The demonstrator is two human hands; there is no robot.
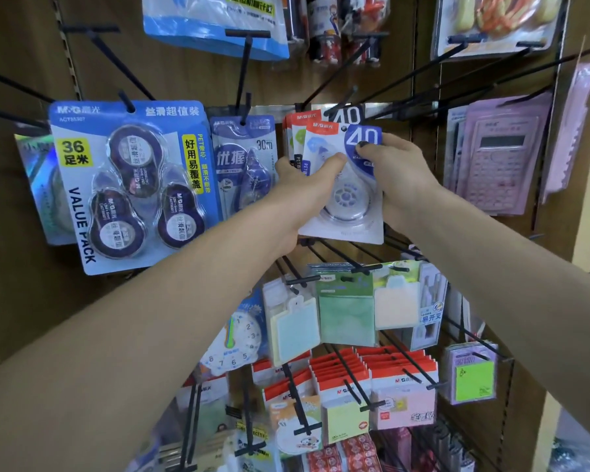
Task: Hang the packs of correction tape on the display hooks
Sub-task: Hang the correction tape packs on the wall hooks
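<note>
A white pack of correction tape (346, 199) with a red top band and a blue "40" badge is held up against the display. My left hand (304, 189) grips its left edge, thumb across the front. My right hand (399, 178) pinches its upper right corner by the badge. Behind it, several similar red-topped packs (295, 131) hang on a black display hook (334, 80). The front pack's hang hole sits near the hook, and whether it is threaded on cannot be told.
A large blue value pack (130, 185) and a 30m tape pack (244, 161) hang to the left. Pink calculators (498, 155) hang on the right. Below, black hooks carry sticky notes (346, 311) and red-topped pads (372, 376). Long bare hooks (474, 80) jut out above right.
</note>
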